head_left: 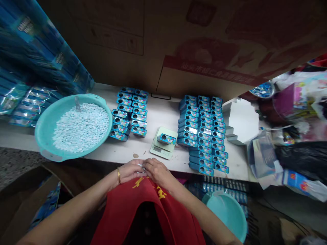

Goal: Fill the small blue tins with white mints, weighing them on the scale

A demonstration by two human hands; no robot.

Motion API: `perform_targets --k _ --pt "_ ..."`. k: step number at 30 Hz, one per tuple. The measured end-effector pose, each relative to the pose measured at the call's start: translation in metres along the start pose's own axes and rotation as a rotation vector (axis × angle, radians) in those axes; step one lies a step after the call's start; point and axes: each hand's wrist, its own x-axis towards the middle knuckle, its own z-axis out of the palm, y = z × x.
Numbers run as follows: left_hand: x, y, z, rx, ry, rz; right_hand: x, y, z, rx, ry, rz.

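Close to my body, at the near edge of the table, my left hand [129, 170] is cupped around a few small pale candies [141, 166]. The curled fingers of my right hand [157, 170] meet it and press in among the same candies, partly hiding them. Just beyond my hands sits a pale green kitchen scale [160, 151], with one blue candy tin [166, 138] lying on its plate; the display is too small to read. To the left stands a turquoise basin [43, 136] holding a heap of pale blue-white candies [81, 127] and a clear scoop.
Blue tins [139, 117] stand in two rows left of the scale, with more tins [201, 132] in three rows to its right. A cardboard box [143, 68] walls off the back. Wrapped packs [51, 51] rise at left; white cartons [242, 119] and a lower turquoise bucket [227, 214] are right.
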Motion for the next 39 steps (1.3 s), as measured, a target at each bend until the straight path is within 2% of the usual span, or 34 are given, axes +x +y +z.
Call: perform_targets --k 3,9,15,18,22,25,28,31,36,39 --pt "0.001 0.000 -0.001 0.037 0.007 -0.014 0.002 0.006 0.001 0.004 -0.015 -0.013" --pt "0.000 0.002 -0.002 0.025 0.035 -0.023 0.005 0.008 0.007 0.224 0.057 0.130" --pt "0.004 0.009 0.002 -0.069 -0.029 0.008 0.004 0.011 -0.004 0.189 0.050 0.026" --pt "0.013 0.022 0.014 -0.111 -0.056 0.080 0.006 0.022 -0.017 0.198 0.184 0.029" --pt "0.027 0.042 0.030 -0.137 0.030 0.165 0.012 0.047 -0.037 0.256 0.493 0.116" --pt "0.032 0.050 0.035 -0.149 0.085 0.180 0.018 0.067 -0.049 0.224 0.617 0.216" --pt "0.032 0.048 0.031 -0.167 0.099 0.187 0.020 0.079 -0.053 0.179 0.608 0.259" --pt "0.025 0.040 0.018 -0.183 0.109 0.184 0.011 0.081 -0.053 0.145 0.633 0.283" --pt "0.007 0.024 -0.006 -0.191 0.228 0.176 -0.023 0.076 -0.050 0.140 0.769 0.422" --pt "0.001 0.014 -0.010 -0.176 0.268 0.124 -0.035 0.063 -0.041 0.196 0.762 0.466"
